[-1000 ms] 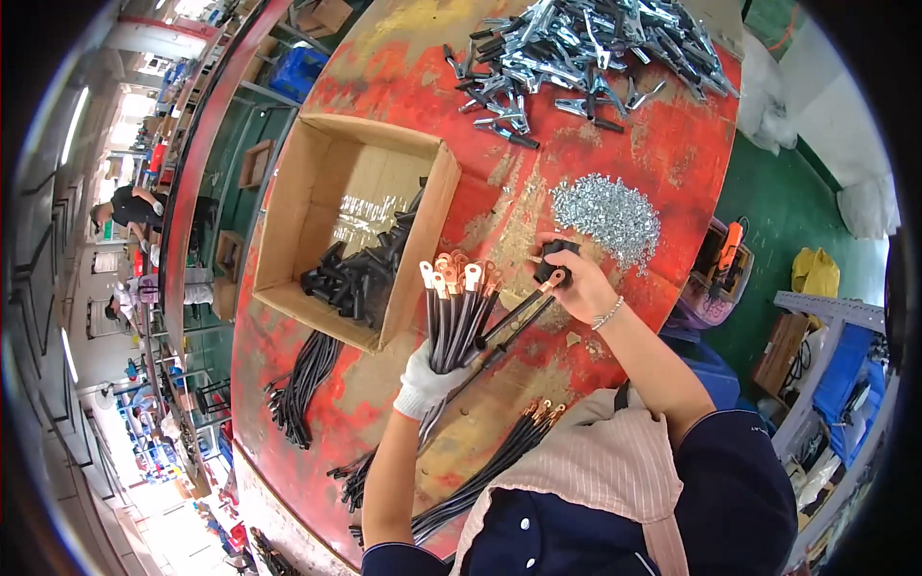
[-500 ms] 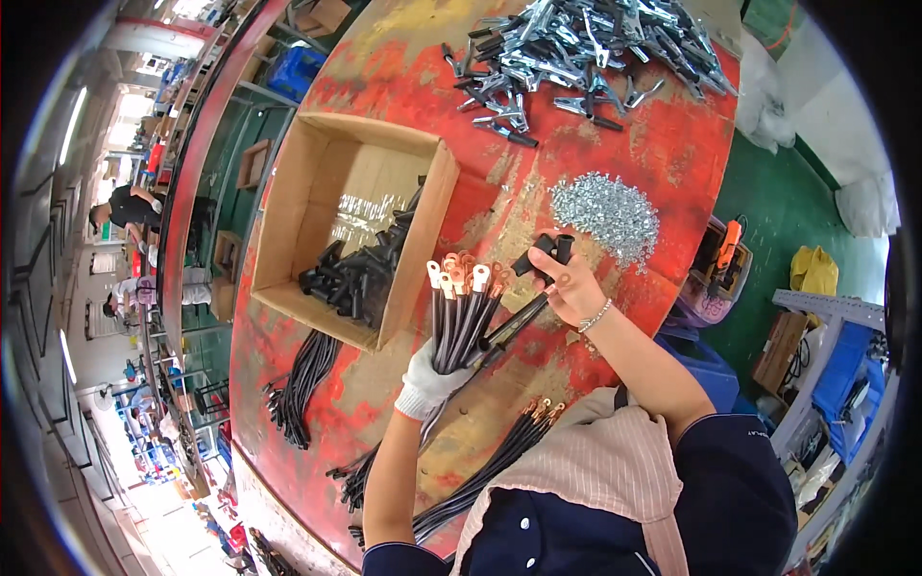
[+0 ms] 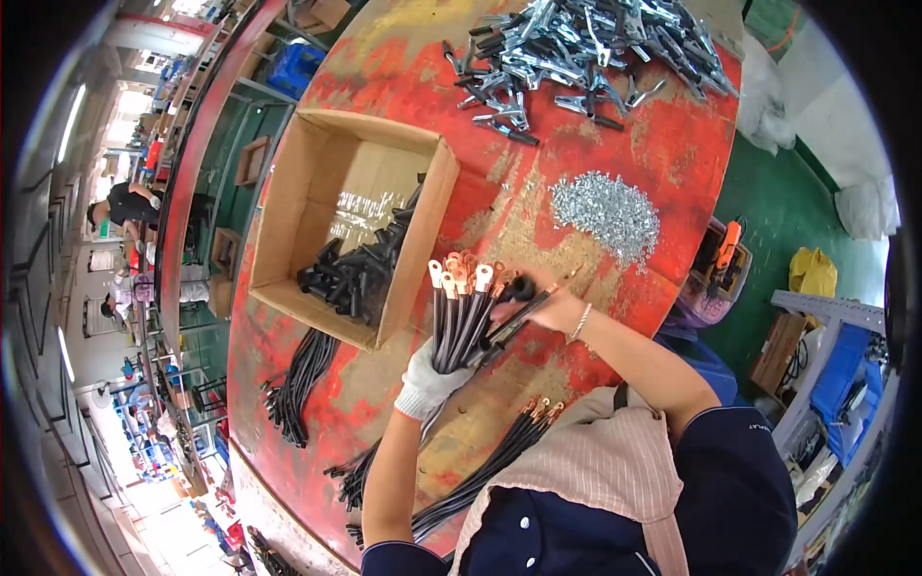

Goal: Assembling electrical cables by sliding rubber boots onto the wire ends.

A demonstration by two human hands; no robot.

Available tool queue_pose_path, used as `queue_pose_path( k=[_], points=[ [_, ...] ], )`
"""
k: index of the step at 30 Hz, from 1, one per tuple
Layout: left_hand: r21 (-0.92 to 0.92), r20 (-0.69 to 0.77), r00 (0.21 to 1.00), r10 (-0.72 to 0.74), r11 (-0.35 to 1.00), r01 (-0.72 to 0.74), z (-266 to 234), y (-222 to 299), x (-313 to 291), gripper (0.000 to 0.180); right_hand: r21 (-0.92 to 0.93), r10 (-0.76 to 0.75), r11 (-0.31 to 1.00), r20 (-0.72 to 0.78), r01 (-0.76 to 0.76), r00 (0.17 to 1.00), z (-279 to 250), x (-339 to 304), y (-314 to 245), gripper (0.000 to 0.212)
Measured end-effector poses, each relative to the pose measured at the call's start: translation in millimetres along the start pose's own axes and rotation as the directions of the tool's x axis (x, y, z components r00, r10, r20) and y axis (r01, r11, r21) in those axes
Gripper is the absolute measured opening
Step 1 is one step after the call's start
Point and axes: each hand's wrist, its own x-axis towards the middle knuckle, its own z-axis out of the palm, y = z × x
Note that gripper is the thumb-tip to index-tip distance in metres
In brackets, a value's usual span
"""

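My left hand (image 3: 430, 380), in a white knit glove, is closed round a bundle of black cables (image 3: 459, 326). Copper ring lugs (image 3: 459, 278) top the upright ends of that bundle. My bare right hand (image 3: 557, 313) is closed just right of the bundle, with black sleeves (image 3: 521, 288) in its fingers. One cable slants up past those fingers, its copper tip (image 3: 569, 277) showing beyond the hand. Fingers and cables partly hide the sleeves, so their number cannot be told.
An open cardboard box (image 3: 277, 226) with black sleeves (image 3: 351, 283) stands on the worn red table (image 3: 384, 77). Metal clamps (image 3: 586, 58) and small silver fasteners (image 3: 607, 216) lie piled farther off. Other cable bundles (image 3: 305, 384) rest left and near me. People stand far left.
My right hand has moved down and left with the black sleeves, from beside the fastener pile to the cable bundle. A slanting cable's copper tip now shows beyond it. My left hand stays put.
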Motion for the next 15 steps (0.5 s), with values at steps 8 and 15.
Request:
queue_pose_path(
  k=[8,15],
  points=[
    [0.039,0.018,0.999,-0.048,0.998,0.047,-5.1,17.8,6.8,0.051,0.079,0.221,0.973,-0.023,-0.219,0.975,10.1,-16.4,46.4,0.033],
    [-0.012,0.020,0.997,-0.070,0.997,0.070,-12.3,23.4,13.3,0.049,-0.223,0.397,0.890,-0.045,-0.397,0.917,6.5,-19.9,66.4,0.035]
  ],
)
